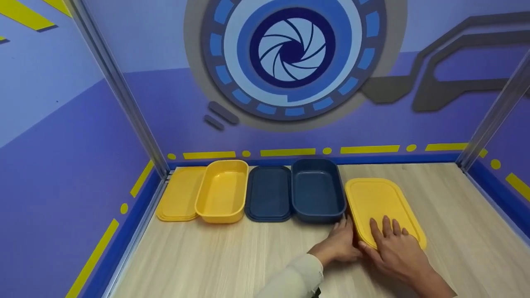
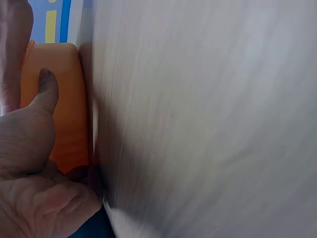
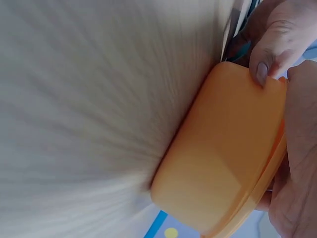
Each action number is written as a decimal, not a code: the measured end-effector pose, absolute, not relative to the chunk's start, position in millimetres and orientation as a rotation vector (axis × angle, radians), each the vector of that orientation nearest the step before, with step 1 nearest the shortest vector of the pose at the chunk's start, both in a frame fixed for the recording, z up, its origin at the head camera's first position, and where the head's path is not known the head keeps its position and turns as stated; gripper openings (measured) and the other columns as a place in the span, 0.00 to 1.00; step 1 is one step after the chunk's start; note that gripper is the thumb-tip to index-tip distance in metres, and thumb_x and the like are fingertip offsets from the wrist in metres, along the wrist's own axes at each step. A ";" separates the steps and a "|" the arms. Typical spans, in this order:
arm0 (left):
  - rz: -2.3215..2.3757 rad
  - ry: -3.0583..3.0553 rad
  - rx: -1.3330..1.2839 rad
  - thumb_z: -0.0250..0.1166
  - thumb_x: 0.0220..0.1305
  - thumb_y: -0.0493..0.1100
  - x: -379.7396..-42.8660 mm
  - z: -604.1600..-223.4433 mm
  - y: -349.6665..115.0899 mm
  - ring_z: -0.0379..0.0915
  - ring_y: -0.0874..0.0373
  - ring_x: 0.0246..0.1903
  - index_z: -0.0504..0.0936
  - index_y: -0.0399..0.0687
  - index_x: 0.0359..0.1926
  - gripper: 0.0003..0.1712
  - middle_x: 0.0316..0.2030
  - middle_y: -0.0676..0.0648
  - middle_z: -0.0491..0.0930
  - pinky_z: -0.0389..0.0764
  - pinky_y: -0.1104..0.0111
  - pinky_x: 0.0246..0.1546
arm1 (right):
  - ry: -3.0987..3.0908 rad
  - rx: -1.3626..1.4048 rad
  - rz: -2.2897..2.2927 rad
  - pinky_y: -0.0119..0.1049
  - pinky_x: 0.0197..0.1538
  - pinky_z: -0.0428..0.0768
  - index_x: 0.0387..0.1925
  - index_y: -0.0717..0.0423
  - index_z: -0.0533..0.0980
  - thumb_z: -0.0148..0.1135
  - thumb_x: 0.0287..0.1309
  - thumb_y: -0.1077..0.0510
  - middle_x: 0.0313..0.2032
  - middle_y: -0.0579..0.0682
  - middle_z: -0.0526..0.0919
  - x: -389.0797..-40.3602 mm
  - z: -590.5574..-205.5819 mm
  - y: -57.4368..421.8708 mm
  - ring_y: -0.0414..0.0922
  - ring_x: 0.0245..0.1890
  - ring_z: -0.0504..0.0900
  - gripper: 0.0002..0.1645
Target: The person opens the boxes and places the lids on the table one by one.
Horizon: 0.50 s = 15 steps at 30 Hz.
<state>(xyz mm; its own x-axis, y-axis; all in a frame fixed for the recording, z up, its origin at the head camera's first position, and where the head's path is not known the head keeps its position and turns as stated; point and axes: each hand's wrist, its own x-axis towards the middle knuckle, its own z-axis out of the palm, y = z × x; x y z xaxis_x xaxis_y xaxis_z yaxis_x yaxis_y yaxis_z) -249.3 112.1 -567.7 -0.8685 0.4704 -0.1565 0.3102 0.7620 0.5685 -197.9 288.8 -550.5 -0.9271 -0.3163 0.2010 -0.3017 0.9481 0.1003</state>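
A yellow rectangular container [image 3: 213, 144] stands at the right of the row, with a yellow lid [image 1: 374, 198] lying over its top. My left hand [image 1: 341, 244] holds the container's near-left corner, its thumb [image 2: 47, 91] against the near wall and the fingers along the left side, partly hidden. Spread across the near part of the lid is my right hand [image 1: 399, 254], its fingers on the top and its thumb at the near edge. In the right wrist view, a narrow gap shows between lid and container wall along part of the rim.
Left of the container stands an open navy container [image 1: 318, 190], close beside my left fingers. Further left lie a navy lid [image 1: 269, 193], an open yellow container [image 1: 223, 192] and another yellow lid [image 1: 180, 194]. Printed panels [image 1: 165, 107] wall the wooden table [image 1: 232, 256].
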 end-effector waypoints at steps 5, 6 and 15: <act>0.790 2.678 0.656 0.75 0.63 0.63 -249.0 -566.9 108.8 0.51 0.55 0.85 0.48 0.43 0.86 0.65 0.85 0.44 0.54 0.58 0.67 0.83 | -2.752 0.563 -0.109 0.57 0.36 0.87 0.65 0.64 0.77 0.65 0.70 0.39 0.55 0.73 0.82 -197.7 -545.0 288.2 0.66 0.49 0.86 0.37; 0.792 2.681 0.670 0.75 0.63 0.64 -249.0 -567.0 107.9 0.51 0.55 0.85 0.48 0.43 0.86 0.65 0.85 0.44 0.54 0.58 0.67 0.83 | -2.726 0.576 -0.111 0.55 0.32 0.86 0.64 0.64 0.77 0.67 0.70 0.40 0.53 0.73 0.83 -197.9 -543.9 287.8 0.65 0.47 0.86 0.35; 0.914 2.640 0.671 0.76 0.60 0.66 -248.4 -569.5 101.8 0.54 0.51 0.84 0.46 0.54 0.88 0.67 0.86 0.47 0.50 0.63 0.65 0.81 | -2.797 0.541 -0.082 0.54 0.30 0.85 0.66 0.56 0.76 0.62 0.75 0.43 0.55 0.73 0.84 -194.8 -537.7 283.0 0.66 0.49 0.88 0.29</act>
